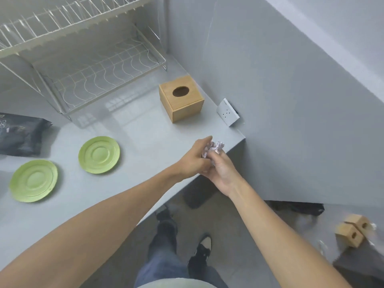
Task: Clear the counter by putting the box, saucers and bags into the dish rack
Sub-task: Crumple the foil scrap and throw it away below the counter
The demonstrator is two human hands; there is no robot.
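Note:
A wooden box (181, 98) with an oval hole on top stands on the grey counter (128, 129) near the wall. Two green saucers (99, 154) (33, 180) lie flat at the left. A dark bag (19, 134) lies at the far left edge. The white wire dish rack (87, 65) stands at the back left with nothing in it. Over the counter's right corner, my left hand (195, 161) and my right hand (223, 171) are together, both closed on a small crumpled silvery bag (215, 148).
A white wall socket (227, 112) sits on the wall right of the box. Below right, a second surface holds two small wooden blocks (353, 231). My legs and shoes show on the floor beneath the counter edge.

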